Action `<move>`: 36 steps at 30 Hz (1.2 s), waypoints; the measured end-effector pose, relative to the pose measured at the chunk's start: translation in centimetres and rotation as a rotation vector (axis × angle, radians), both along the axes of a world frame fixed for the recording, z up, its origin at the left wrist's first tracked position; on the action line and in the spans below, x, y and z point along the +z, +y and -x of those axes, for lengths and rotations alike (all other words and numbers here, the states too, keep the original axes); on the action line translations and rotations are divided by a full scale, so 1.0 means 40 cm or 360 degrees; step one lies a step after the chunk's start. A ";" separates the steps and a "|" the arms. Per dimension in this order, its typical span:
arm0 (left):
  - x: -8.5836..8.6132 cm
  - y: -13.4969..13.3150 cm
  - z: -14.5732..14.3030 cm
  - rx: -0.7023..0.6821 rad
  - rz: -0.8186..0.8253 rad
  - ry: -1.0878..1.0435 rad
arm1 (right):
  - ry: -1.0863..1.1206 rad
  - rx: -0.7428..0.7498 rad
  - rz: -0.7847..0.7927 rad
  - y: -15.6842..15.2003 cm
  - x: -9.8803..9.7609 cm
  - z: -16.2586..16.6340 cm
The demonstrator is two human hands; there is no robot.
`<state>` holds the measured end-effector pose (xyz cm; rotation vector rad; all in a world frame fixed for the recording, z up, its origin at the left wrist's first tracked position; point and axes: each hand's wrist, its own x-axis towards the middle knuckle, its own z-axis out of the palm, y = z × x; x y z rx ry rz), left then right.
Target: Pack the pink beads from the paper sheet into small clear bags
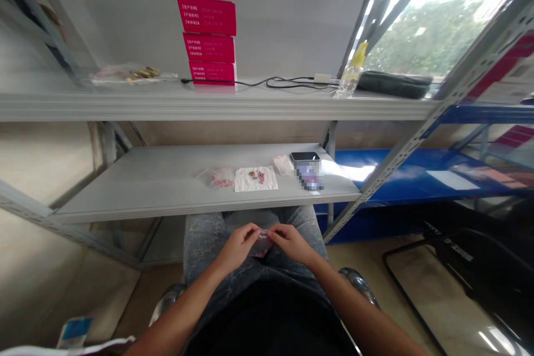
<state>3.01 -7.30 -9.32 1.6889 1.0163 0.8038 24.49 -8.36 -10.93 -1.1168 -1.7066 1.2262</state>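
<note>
My left hand (pixel 238 245) and my right hand (pixel 288 240) meet over my lap, just below the front edge of the grey shelf (pixel 167 189). Both pinch a small clear plastic bag (pixel 262 243) with pink pieces inside it, fingers closed on its top edge. On the shelf ahead lies a white sheet (pixel 256 178) with a few red pieces on it. Left of it is another small clear bag (pixel 221 177) with pink pieces, and to its right a further bag (pixel 282 164).
A phone (pixel 305 157) and a blurred card lie at the shelf's right end. The upper shelf carries three stacked red boxes (pixel 208 39), a black cable (pixel 267 83), a spray bottle (pixel 350 73) and a dark folded cloth (pixel 394 84). Blue shelving (pixel 417 178) stands to the right.
</note>
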 end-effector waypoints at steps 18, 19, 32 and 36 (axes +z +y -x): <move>0.007 -0.011 -0.011 -0.0006 -0.0314 0.0247 | 0.0429 0.0466 0.0685 -0.009 0.011 -0.011; 0.000 -0.012 -0.013 0.0073 -0.0356 0.0214 | 0.0432 0.0436 0.0669 -0.008 0.009 -0.012; -0.022 -0.027 -0.046 -0.0099 0.0121 -0.0130 | 0.0323 0.0092 0.0479 0.012 -0.012 -0.018; -0.031 -0.024 -0.047 -0.0176 0.0313 -0.0208 | 0.0265 0.0209 0.0442 0.006 -0.015 -0.011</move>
